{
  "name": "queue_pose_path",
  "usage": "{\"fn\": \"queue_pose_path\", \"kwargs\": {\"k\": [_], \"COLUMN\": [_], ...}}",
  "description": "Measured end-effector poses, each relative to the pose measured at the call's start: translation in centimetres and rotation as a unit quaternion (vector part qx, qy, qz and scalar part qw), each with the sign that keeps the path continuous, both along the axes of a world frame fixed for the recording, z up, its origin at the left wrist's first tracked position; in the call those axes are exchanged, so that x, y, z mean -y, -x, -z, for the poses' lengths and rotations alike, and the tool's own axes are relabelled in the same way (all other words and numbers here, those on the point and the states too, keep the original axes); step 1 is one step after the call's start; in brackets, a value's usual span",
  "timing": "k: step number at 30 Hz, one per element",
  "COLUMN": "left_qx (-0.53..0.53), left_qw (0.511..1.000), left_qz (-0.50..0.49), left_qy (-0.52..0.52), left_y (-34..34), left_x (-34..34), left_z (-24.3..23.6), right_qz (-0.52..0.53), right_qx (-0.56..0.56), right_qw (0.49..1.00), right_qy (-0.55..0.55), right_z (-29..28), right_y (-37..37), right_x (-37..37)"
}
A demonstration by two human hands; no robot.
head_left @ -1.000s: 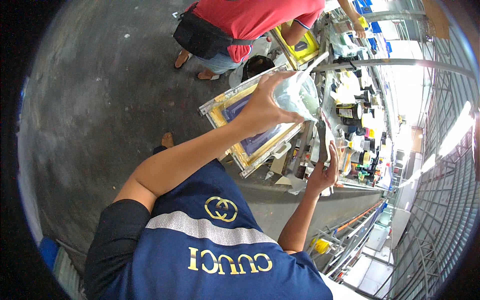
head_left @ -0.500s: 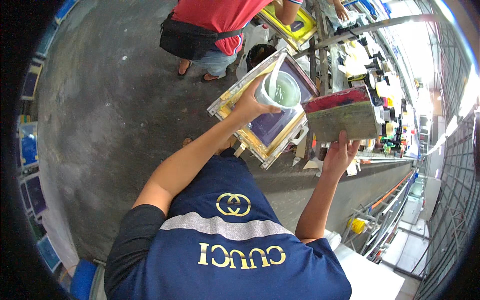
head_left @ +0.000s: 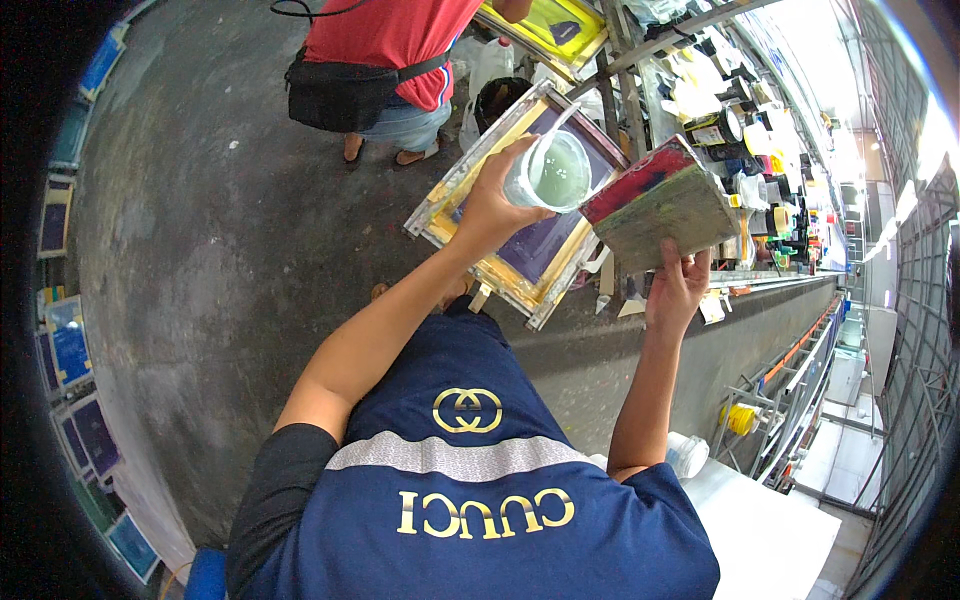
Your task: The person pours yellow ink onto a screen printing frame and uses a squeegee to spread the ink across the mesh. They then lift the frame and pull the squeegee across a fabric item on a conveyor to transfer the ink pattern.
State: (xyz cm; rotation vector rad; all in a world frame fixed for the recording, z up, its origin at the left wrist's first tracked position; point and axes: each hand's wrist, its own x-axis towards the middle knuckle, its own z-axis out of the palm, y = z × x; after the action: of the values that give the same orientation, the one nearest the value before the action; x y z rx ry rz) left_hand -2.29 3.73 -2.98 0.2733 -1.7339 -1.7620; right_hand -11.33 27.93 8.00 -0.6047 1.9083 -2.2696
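Observation:
My left hand (head_left: 492, 200) grips a translucent plastic tub (head_left: 555, 172) of pale greenish contents, with a whitish strip across its rim. The tub is above a screen frame (head_left: 432, 213) with a purple mesh and yellow tape around its inside edge. Just right of the tub, my right hand (head_left: 675, 280) holds the lower edge of a flat, stained board (head_left: 665, 205), red along one side and grey-green over the rest. My right fingertips press on its face.
A co-worker in red (head_left: 380, 50) stands at the upper left beside a yellow screen (head_left: 560, 30). Ink pots (head_left: 715, 130) crowd a rack at the right. More screens (head_left: 65, 340) line the left edge. A white board (head_left: 760, 530) lies at my lower right.
The tub in my left hand now shows its open top and contents. The board in my right hand has turned from nearly edge-on to face-on. The co-worker appears farther left.

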Motion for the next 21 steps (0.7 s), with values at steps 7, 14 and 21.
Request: {"fn": "queue_pose_path", "kwargs": {"k": [7, 14, 21], "left_qx": [-0.031, -0.110, -0.110], "left_qw": [0.996, 0.984, 0.991], "left_qz": [-0.077, -0.115, -0.029], "left_qy": [0.039, 0.083, -0.074], "left_y": [0.8, 2.9, 0.2], "left_x": [0.2, 1.8, 5.4], "left_z": [-3.0, -5.0, -5.5], "right_qz": [-0.026, -0.029, -0.111], "right_qx": [-0.005, 0.012, -0.110], "right_qw": [0.995, 0.988, 0.887], "right_qy": [-0.094, -0.152, -0.435], "right_z": [0.8, 2.0, 10.2], "right_y": [-0.2, -0.3, 0.9], "right_x": [0.2, -0.4, 2.1]}}
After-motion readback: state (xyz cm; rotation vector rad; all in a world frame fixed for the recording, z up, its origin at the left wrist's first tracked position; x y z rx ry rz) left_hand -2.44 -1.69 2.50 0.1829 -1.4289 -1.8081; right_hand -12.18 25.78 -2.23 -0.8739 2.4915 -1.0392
